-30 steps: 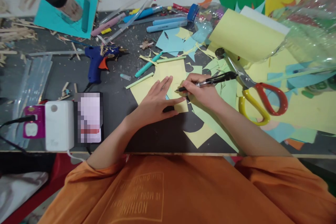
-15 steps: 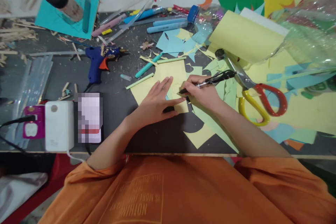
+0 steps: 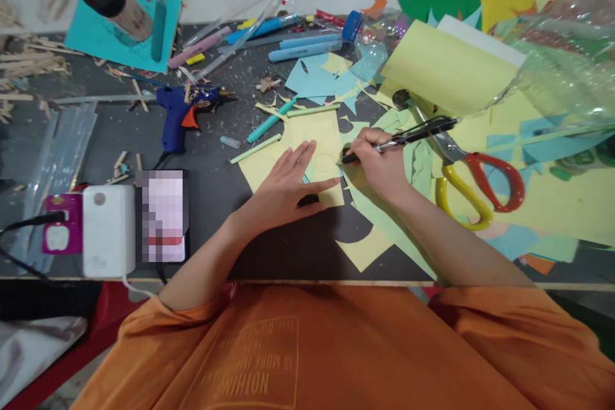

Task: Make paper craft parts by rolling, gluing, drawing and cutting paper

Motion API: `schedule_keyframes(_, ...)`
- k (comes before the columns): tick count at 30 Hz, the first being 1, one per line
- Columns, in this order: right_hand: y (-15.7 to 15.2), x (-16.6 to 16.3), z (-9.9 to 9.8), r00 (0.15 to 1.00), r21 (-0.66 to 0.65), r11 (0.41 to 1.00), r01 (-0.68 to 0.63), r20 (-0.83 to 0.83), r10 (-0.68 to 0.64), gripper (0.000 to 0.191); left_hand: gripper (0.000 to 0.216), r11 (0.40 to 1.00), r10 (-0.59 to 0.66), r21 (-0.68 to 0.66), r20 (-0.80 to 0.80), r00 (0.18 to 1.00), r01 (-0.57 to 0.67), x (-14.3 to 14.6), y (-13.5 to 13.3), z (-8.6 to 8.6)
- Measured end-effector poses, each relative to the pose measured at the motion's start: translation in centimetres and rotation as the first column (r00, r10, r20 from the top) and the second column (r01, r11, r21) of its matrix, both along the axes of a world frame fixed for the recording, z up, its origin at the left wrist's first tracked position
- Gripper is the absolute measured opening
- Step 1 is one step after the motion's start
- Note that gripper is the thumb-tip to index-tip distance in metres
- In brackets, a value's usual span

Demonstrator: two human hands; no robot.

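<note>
My left hand (image 3: pixel 288 182) lies flat with fingers spread on a pale yellow sheet of paper (image 3: pixel 314 131), pressing it to the dark table. A faint round outline (image 3: pixel 325 162) shows on the paper just right of the fingers. In my right hand (image 3: pixel 377 163) a black pen (image 3: pixel 418 132) is gripped between thumb and fingers, its tip at the paper's right edge. Whether the tip touches the paper I cannot tell. Green paper scraps (image 3: pixel 384 198) lie under the right hand and forearm.
Scissors (image 3: pixel 459 160) with red and yellow handles lie to the right. A blue glue gun (image 3: pixel 175 115), a white power bank (image 3: pixel 108 230) and a phone (image 3: pixel 166 214) are on the left. Markers (image 3: pixel 307 48), a bottle (image 3: pixel 115 3) and paper offcuts (image 3: pixel 365 246) surround the work.
My right hand has shifted right with the pen, away from the round outline, which now shows more fully. My left hand has stayed in place on the paper.
</note>
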State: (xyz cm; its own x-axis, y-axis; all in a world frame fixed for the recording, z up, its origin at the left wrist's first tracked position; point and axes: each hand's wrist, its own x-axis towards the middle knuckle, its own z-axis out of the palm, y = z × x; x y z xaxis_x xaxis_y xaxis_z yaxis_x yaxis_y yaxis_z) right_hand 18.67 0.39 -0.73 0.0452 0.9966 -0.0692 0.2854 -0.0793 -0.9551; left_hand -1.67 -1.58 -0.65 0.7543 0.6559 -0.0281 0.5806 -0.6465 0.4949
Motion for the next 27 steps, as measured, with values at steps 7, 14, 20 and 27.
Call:
schedule_keyframes(7, -0.16, -0.03, -0.11, 0.998, 0.002, 0.998, -0.065, 0.003, 0.065, 0.029, 0.048, 1.000, -0.002, 0.005, 0.004, 1.000, 0.002, 0.01, 0.07, 0.00)
schedule_keyframes(14, -0.17, -0.01, 0.19, 0.998, 0.032, 0.998, -0.049, 0.045, 0.048, 0.029, 0.049, 1.000, -0.006, 0.011, -0.009, 1.000, 0.006, 0.00, 0.06, -0.01)
schedule_keyframes(20, -0.29, 0.04, 0.13, 0.995, 0.031, 0.995, -0.091, 0.050, 0.089, 0.030, 0.048, 1.000, -0.007, 0.006, 0.001, 1.000, 0.007, -0.04, 0.05, -0.03)
schedule_keyframes(27, -0.18, 0.23, -0.20, 0.999, 0.068, 0.998, 0.007, 0.030, -0.009, 0.033, 0.048, 1.000, -0.003, 0.005, -0.006, 1.000, 0.003, -0.03, 0.04, 0.09)
